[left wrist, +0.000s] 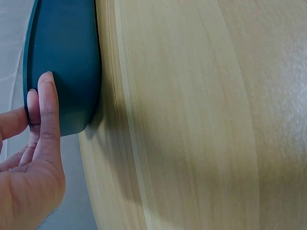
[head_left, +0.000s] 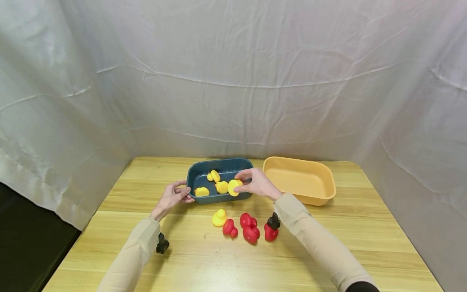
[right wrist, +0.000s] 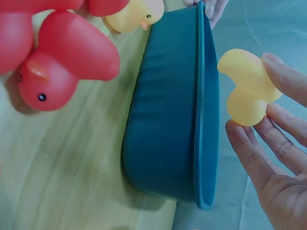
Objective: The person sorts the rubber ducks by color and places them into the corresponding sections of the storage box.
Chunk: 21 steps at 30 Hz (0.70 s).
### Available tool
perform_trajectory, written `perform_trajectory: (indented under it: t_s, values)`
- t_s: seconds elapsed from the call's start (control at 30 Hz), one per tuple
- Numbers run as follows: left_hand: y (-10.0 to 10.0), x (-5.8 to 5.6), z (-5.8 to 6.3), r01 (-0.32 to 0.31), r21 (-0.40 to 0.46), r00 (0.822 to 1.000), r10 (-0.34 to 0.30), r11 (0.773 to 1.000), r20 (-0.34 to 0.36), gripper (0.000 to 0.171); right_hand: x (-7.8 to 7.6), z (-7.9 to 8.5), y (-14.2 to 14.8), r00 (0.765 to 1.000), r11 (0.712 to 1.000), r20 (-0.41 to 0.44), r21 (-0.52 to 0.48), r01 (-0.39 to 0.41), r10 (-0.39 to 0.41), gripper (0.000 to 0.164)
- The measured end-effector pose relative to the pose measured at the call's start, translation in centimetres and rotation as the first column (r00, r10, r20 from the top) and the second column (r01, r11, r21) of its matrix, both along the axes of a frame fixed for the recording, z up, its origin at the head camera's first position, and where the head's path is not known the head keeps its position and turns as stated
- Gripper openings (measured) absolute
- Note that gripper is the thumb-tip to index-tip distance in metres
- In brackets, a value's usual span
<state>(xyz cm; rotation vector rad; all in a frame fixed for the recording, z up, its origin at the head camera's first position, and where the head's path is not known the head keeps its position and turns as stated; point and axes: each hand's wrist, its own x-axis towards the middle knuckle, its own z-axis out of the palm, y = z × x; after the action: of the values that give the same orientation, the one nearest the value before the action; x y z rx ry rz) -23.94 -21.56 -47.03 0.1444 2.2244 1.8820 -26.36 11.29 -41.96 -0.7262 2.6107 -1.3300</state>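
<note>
My left hand (head_left: 174, 195) grips the left end of a dark blue bin (head_left: 220, 200), thumb at the rim and fingers along the outer wall, as the left wrist view (left wrist: 38, 139) shows. Inside the bin lie several yellow rubber ducks (head_left: 202, 192). Over the bin's right part, my right hand (head_left: 257, 183) pinches another yellow rubber duck (right wrist: 249, 86) between thumb and fingers, above the rim. In front of the bin, one yellow duck (head_left: 219, 218) stands on the table beside several red rubber ducks (head_left: 251, 234).
A yellow-orange bin (head_left: 299, 176) stands right of the blue one, behind my right forearm. The wooden table (head_left: 204, 259) reaches back to a grey-white curtain (head_left: 233, 81) that hangs around its back and sides. One red duck (head_left: 270, 234) is partly covered by the right wrist camera.
</note>
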Motion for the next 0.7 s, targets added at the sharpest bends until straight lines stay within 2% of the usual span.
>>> perform_trajectory:
  t_s: [0.37,0.7]
  values:
    - [0.0,0.0,0.0,-0.007,-0.004,1.000,0.007,1.000,0.007,0.056,-1.7,0.1,0.2,0.997,0.997,0.021,0.014,0.070,-0.070,0.040]
    - [0.0,0.0,0.1,-0.008,-0.013,1.000,0.008,1.000,0.006,0.056,-3.4,0.1,0.3,0.997,0.997,-0.008,0.022,0.076,-0.076,0.039]
